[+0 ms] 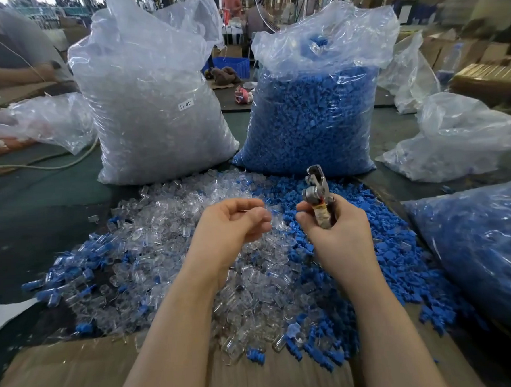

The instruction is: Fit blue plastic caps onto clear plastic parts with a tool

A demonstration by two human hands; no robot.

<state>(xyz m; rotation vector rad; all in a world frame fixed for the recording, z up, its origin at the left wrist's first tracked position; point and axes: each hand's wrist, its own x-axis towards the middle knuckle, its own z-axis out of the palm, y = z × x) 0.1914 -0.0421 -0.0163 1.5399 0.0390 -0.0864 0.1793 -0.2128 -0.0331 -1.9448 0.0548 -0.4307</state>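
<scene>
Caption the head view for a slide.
Right hand grips metal tool; left hand hovers over loose clear parts.

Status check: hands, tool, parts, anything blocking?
Right hand grips the metal crimping tool. Left hand, fingers curled; contents unclear. Loose clear plastic parts and blue plastic caps heaped below. Nothing blocking.

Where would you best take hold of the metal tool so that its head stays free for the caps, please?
Probably by its wrapped handle, from below. The metal tool stands upright, its steel head pointing up and away over the blue caps. The right hand already grips the handle that way, leaving the head free. The left hand seems to pinch a clear part, blurred.
</scene>
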